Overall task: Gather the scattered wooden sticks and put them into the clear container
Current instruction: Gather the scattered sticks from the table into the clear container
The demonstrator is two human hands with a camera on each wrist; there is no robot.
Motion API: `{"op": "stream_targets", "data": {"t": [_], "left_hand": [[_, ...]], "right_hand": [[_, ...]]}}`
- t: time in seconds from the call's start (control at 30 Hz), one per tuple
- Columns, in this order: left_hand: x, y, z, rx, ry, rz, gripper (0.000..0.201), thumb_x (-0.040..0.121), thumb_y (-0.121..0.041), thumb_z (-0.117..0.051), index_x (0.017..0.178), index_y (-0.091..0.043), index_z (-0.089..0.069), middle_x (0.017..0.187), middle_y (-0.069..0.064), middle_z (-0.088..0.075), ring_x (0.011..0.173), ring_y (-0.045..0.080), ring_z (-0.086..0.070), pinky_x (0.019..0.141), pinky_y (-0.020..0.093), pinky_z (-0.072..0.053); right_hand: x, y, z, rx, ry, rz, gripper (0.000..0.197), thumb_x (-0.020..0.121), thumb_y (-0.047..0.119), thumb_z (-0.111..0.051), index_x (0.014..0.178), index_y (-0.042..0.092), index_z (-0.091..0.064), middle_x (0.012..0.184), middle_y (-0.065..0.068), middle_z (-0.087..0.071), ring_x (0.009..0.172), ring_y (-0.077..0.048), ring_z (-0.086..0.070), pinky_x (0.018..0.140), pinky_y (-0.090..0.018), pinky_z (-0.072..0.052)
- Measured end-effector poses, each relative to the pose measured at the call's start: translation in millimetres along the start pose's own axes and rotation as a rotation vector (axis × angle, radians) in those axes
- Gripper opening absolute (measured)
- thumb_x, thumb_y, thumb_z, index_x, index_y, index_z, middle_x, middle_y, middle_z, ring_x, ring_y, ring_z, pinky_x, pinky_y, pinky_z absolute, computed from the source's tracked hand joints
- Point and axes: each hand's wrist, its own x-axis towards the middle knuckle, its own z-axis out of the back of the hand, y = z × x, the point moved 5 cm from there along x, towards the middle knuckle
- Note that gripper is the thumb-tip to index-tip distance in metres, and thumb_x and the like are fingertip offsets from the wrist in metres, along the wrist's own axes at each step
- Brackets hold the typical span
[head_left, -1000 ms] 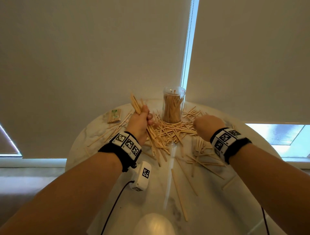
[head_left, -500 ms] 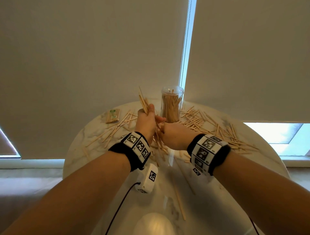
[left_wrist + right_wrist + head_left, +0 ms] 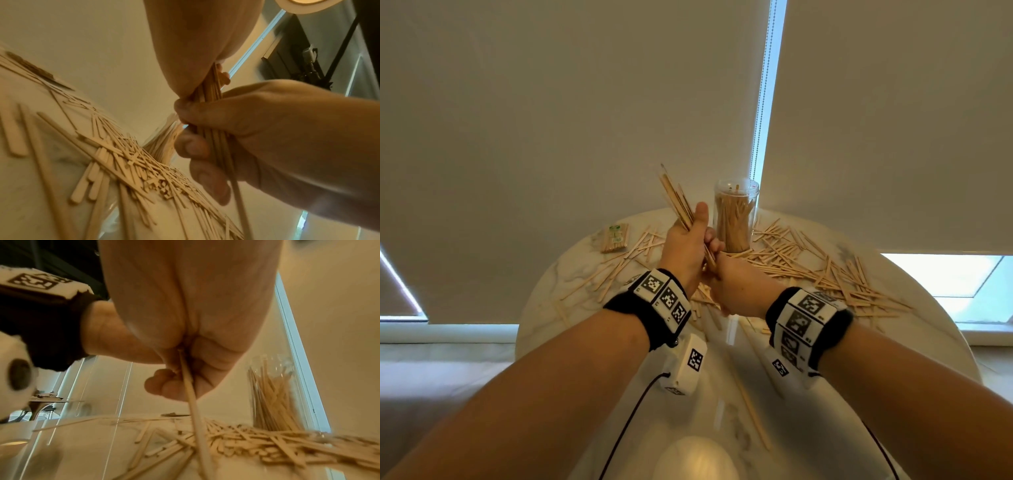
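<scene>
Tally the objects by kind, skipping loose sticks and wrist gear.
Clear cylindrical plastic container: 1
Wrapped packet of wooden sticks: 1
Hand-gripped bundle of thin wooden sticks: 1
Round white marble table: 1
Total: 4

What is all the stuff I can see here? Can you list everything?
Jar: one, clear, upright at the far side of the table, nearly full of sticks.
Loose sticks: too many to count, pale wood, scattered over the table, mostly right of the jar.
Bundle of sticks: one, pale wood, held up just left of the jar.
Packet of sticks: one, wood with a green label, far left of the table.
Table: one, round, white marble.
Blinds: two, cream, behind the table.
Wristbands: two, black with white coded squares, one per wrist.
Left hand: grips the bundle.
Right hand: holds the bundle's lower end.
</scene>
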Motion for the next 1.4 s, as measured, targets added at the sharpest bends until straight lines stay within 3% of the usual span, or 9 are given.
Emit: {"op": "stream_targets", "data": {"t": [0.2,0.33,0.67,0.77,0.87,0.97,1.07,1.2,1.4], "left_hand": [[8,-13,10,-0.122,-0.061,-0.071,0.03,0.095,-0.045,-0.06,0.087,-0.018,-0.047,0.056,-0.006,-0.034,0.044,0.009,-0.032,0.053,0.029,-0.042],[3,-3,-3,-0.008,0.02,-0.037,0.038,0.093,-0.053,-0.058,0.085,-0.017,-0.048,0.056,-0.006,-0.035,0.045,0.009,-0.035,0.054,0.03,-0.046],[1,-4,-1,0.107,0.027,-0.051,0.04,0.094,-0.054,-0.056,0.075,-0.02,-0.049,0.056,-0.007,-0.039,0.046,0.01,-0.036,0.052,0.027,-0.038],[-5,-4,2,0.174,0.016,-0.049,0.039,0.092,-0.052,-0.062,0.069,-0.022,-0.053,0.054,-0.007,-0.038,0.045,0.011,-0.034,0.048,0.028,-0.037],[-11,4,1,0.253,0.03,-0.055,0.039,0.093,-0.046,-0.064,0.06,-0.025,-0.057,0.052,-0.007,-0.038,0.045,0.011,-0.035,0.047,0.026,-0.036],[-6,5,12,0.368,-0.014,-0.064,0.036,0.094,-0.044,-0.062,0.068,-0.021,-0.053,0.05,-0.009,-0.041,0.044,0.012,-0.039,0.051,0.03,-0.039],[-1,6,28,0.607,-0.005,-0.115,0.038,0.093,-0.047,-0.062,0.068,-0.021,-0.051,0.049,-0.009,-0.044,0.043,0.013,-0.042,0.054,0.033,-0.043],[0,5,30,0.913,0.088,-0.185,0.043,0.092,-0.049,-0.06,0.066,-0.016,-0.052,0.056,0.0,-0.046,0.049,0.016,-0.045,0.054,0.033,-0.044],[-6,9,9,1.029,0.188,-0.146,0.036,0.092,-0.045,-0.061,0.067,-0.02,-0.057,0.059,0.0,-0.05,0.05,0.015,-0.047,0.056,0.032,-0.048]], "right_hand": [[-10,-4,-14,-0.154,0.235,-0.09,0.027,0.106,0.032,-0.043,0.1,0.011,-0.059,0.082,-0.004,-0.073,0.061,-0.019,-0.066,0.067,-0.033,-0.059],[-6,1,-6,-0.138,0.094,-0.044,0.027,0.102,0.03,-0.053,0.083,0.013,-0.062,0.069,0.003,-0.067,0.059,-0.013,-0.063,0.072,-0.032,-0.058],[-11,-8,10,0.199,-0.09,-0.055,0.041,0.076,0.029,-0.086,0.106,0.02,-0.06,0.092,0.006,-0.071,0.079,-0.006,-0.068,0.073,-0.025,-0.056],[-9,-15,4,0.38,-0.106,-0.118,0.037,0.08,0.012,-0.081,0.11,0.004,-0.061,0.098,-0.012,-0.073,0.082,-0.02,-0.074,0.078,-0.037,-0.062],[-11,-18,4,0.598,-0.134,-0.113,0.032,0.085,-0.002,-0.073,0.112,-0.009,-0.058,0.094,-0.02,-0.07,0.075,-0.019,-0.074,0.069,-0.027,-0.062],[-14,-19,18,0.403,-0.098,-0.121,0.03,0.091,0.012,-0.068,0.12,0.009,-0.057,0.101,-0.006,-0.07,0.087,-0.019,-0.073,0.081,-0.036,-0.062],[-13,-18,68,0.412,-0.39,-0.115,0.025,0.099,0.031,-0.055,0.121,0.02,-0.056,0.108,0.0,-0.065,0.096,-0.017,-0.066,0.09,-0.042,-0.057],[-5,-14,129,0.447,-0.645,-0.132,0.062,0.101,0.06,-0.035,0.143,0.014,-0.044,0.139,-0.003,-0.054,0.123,-0.017,-0.052,0.1,-0.035,-0.04],[16,-15,98,0.588,-0.299,-0.147,0.05,0.105,0.037,-0.04,0.098,-0.002,-0.07,0.095,-0.018,-0.075,0.095,-0.035,-0.073,0.09,-0.045,-0.058]]}}
